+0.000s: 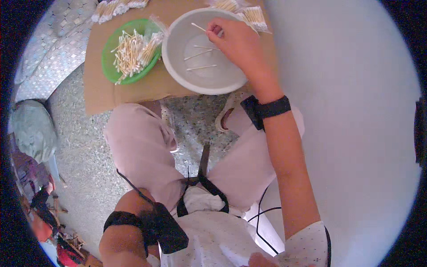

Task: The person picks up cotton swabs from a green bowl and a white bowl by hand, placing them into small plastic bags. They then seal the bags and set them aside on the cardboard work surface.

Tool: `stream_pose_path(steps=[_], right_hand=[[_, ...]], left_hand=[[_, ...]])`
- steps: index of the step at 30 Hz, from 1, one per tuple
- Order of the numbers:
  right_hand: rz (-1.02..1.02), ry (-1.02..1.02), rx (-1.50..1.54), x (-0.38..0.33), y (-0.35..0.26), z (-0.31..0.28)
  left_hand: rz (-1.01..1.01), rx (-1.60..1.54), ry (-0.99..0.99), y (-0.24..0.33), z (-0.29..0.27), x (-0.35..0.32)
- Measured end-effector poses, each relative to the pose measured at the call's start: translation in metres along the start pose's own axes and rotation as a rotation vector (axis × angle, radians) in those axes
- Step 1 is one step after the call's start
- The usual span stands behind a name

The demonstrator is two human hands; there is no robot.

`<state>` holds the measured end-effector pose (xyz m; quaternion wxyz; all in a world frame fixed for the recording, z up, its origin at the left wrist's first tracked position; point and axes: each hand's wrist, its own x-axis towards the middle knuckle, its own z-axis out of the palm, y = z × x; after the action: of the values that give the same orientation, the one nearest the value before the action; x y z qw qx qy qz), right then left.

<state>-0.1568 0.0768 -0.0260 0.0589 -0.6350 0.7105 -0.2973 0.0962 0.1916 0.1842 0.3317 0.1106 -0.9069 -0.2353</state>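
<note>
Well, the right hand (pixel 233 40) is over the grey bowl (pixel 178 38), finger and thumb closed on one swab (pixel 198 26), its free tip pointing away to the left. Three loose swabs (pixel 201 68) lie apart on the bottom of that bowl; the hand and wrist block its right side, so more could be hidden there.

Just left of the grey bowl sits a green bowl (pixel 108 62), heaped with swabs (pixel 130 51), a bagged bundle (pixel 152 46) leaning in its right side. Bagged packs (pixel 254 18) lie beyond the grey bowl, with others (pixel 115 9) farther left. Under everything is a cardboard sheet (pixel 98 95).

On the near side of the grey bowl are the person's knees (pixel 133 129). A black strap (pixel 122 219) circles the left arm, but I cannot tell how the left hand is held or whether it grips anything. Well off to the left is a grey sack (pixel 33 131).
</note>
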Motion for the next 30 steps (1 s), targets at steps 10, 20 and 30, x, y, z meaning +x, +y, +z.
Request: stream_pose_path(steps=[10, 20, 30], right_hand=[[0.073, 0.061, 0.212, 0.007, -0.032, -0.007], [0.242, -0.118, 0.758, 0.008, -0.013, -0.026], [0.132, -0.044, 0.945, 0.015, -0.022, -0.022]], left_hand=[[0.069, 0.491, 0.111, -0.113, -0.012, 0.008], [-0.426, 0.096, -0.227, -0.236, 0.064, 0.03], [-0.452, 0.128, -0.206, -0.229, 0.077, 0.035]])
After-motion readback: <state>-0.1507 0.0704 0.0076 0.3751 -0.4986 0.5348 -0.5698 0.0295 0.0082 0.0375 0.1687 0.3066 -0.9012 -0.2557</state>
